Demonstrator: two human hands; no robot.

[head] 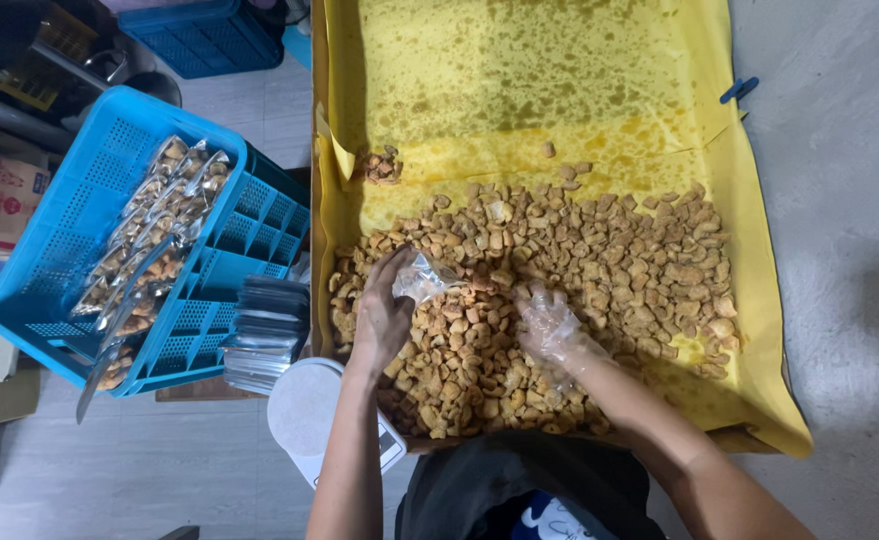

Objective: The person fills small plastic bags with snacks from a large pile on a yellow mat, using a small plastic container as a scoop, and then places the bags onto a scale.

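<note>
Hands at snack tray: left hand (pixel 379 318) grips clear bag (pixel 421 277); gloved right hand (pixel 549 325) spread open on fried pieces (pixel 599 260).
Bag held above heap in yellow-lined tray (pixel 759 380); blue crate (pixel 69 230) of filled packets left.

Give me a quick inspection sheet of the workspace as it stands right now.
Surface: tray lined with oil-stained yellow paper, far half mostly bare.
Job's things: heap of brown fried snack pieces in the near half; small clear plastic bag.
Clutter: a few stray pieces apart from the heap.
Hands: left hand bare, holding the bag at the heap; right hand in a clear plastic glove, resting in the pieces.
Cables: nothing seen.
Surroundings: blue crate of filled bags at left; stack of empty bags; white scale; blue clip on the paper's edge; grey floor.
</note>
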